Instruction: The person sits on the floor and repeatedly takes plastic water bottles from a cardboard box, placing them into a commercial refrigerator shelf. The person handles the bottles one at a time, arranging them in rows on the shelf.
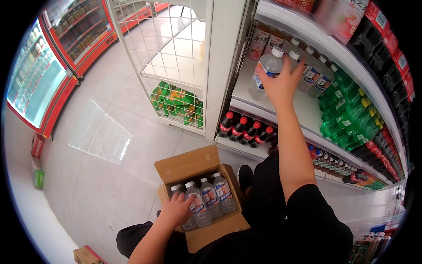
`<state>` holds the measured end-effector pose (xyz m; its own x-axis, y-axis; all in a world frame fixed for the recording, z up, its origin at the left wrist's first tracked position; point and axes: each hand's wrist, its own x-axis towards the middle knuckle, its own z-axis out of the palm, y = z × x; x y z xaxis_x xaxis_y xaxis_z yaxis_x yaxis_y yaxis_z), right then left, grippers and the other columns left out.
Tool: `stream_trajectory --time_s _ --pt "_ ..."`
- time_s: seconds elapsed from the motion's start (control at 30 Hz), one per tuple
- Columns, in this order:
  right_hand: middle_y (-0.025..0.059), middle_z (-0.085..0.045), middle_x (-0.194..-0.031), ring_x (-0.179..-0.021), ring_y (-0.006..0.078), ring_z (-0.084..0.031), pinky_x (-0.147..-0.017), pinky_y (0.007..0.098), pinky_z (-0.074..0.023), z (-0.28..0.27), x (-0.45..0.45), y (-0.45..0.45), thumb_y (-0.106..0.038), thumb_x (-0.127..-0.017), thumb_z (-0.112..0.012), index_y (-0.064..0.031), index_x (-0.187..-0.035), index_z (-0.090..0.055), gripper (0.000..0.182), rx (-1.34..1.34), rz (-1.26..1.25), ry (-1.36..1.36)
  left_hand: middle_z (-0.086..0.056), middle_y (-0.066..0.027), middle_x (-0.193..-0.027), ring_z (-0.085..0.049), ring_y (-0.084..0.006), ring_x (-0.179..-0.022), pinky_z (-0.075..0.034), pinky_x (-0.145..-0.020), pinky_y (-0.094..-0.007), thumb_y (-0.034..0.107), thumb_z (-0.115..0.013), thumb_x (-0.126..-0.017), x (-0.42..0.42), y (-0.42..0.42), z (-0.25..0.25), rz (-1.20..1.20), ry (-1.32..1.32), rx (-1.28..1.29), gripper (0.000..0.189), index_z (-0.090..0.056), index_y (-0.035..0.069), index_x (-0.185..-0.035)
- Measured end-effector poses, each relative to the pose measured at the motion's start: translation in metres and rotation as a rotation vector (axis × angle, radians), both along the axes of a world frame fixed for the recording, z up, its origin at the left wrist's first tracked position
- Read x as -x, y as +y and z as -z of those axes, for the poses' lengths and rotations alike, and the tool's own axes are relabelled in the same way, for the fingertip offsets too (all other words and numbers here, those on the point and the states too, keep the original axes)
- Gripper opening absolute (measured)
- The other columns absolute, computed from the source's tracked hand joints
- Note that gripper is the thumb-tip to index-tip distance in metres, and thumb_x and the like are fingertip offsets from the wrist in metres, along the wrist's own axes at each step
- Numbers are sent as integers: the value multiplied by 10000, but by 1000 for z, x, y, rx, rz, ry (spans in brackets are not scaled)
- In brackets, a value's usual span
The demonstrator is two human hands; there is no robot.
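Observation:
My right hand (282, 84) is at the cooler shelf (242, 81), with thumb and fingers around a clear plastic bottle (272, 62) with a white cap and a blue-and-white label. This bottle stands near the shelf's front, ahead of similar clear bottles (310, 77). Lower down, my left hand (176, 209) has its fingers on the upper part of another clear bottle (201, 214) inside an open cardboard box (188, 163). Several more white-capped bottles (226, 194) stand in the box. The box sits between my legs, its flaps folded out.
Green soda bottles (349, 112) lie to the right on the same shelf, pink-labelled bottles (258, 44) stand behind. Cola bottles (242, 128) line the shelf below. A white wire-mesh rack (141, 66) holding green packets (176, 102) adjoins the cooler. Red-framed refrigerators (62, 95) stand at left.

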<state>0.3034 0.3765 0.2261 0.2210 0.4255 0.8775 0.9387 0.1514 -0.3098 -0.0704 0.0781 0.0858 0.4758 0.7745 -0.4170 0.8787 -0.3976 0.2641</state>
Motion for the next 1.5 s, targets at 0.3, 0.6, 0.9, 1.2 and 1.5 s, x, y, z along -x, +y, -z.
stream_trajectory --time_s 0.3,0.6,0.9,1.2,1.5 --pt "375 -313 -1535 -1426 547 -378 -1135 579 -388 3 -15 18 -522 -681 -905 -148 -1354 -638 816 134 -132 159 -599 -170 -1345 -511 -383 -1357 -484 -1055 -520 353 -735 -901 2 4 4 14 -8 7 681 -476 199 -1512" --pt "357 -337 -1536 -1427 521 -392 -1141 557 -387 11 -17 22 -477 -671 -932 -48 -1307 -659 814 8 -181 157 -615 -165 -1308 -542 -383 -1316 -500 -1031 -527 342 -733 -902 5 4 8 4 -16 -7 664 -488 200 -1503" --pt "90 -722 -1121 -1025 258 -724 -933 376 -566 4 -49 17 -151 -872 -786 -26 -1201 -677 368 -211 -713 1110 -581 -164 -1411 -523 -372 -1367 -492 -1057 -520 336 -724 -906 6 1 2 -38 46 31 664 -492 171 -1506" --pt "177 -702 -1186 -1073 314 -707 -971 462 -567 -11 -20 -58 -284 -900 -681 30 -1296 -600 512 393 -1357 1434 -597 -146 -1338 -556 -358 -1311 -505 -1023 -508 318 -735 -901 8 -2 -4 -51 17 11 661 -496 171 -1499" --pt "116 -709 -1111 -1012 195 -699 -891 361 -575 84 99 -155 -156 -828 -785 2 -1301 -616 527 1329 -1212 1145 -594 -146 -1312 -572 -362 -1284 -532 -985 -483 260 -749 -876 8 0 1 -53 -28 -35 656 -498 156 -1474"
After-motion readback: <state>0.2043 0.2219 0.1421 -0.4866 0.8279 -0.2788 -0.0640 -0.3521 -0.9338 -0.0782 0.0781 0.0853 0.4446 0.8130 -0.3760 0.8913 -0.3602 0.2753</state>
